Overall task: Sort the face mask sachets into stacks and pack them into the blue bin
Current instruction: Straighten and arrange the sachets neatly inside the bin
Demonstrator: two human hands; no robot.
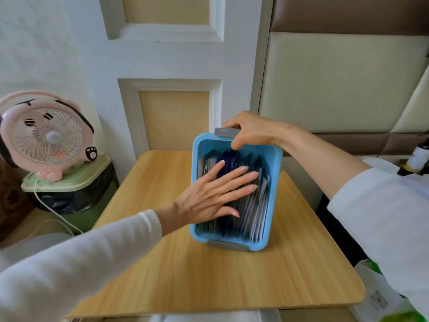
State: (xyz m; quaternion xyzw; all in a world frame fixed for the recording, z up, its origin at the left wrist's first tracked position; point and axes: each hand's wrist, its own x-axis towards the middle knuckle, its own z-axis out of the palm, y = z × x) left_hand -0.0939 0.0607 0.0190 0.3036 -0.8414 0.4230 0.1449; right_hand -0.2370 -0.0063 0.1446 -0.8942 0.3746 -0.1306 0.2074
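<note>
The blue bin point(271, 205) is sitting on a light wooden table point(185, 275), toward the far right part of the tabletop, with its long sides running away from the person. The face mask sachets point(253, 210) are standing on edge inside the bin, packed in rows of white, silver and dark blue packets that are filling most of its length.

The left hand point(204, 198) is reaching in over the bin's left wall and lying flat on the tops of the sachets, fingers straight and spread, pressing rather than gripping. The right hand point(253, 133) is curling over the bin's far rim next to the far grey handle point(224, 132), with the thumb pointing down inside the bin, so it is gripping that end. A matching near grey handle point(226, 245) is showing at the bin's near end, untouched.

Well to the left of the bin, off the table, a pink fan point(46, 135) is standing on a green-lidded container point(69, 180), with its white cable point(53, 210) trailing down. Beyond the bin, a white panelled door point(174, 66) is closing off the view.
</note>
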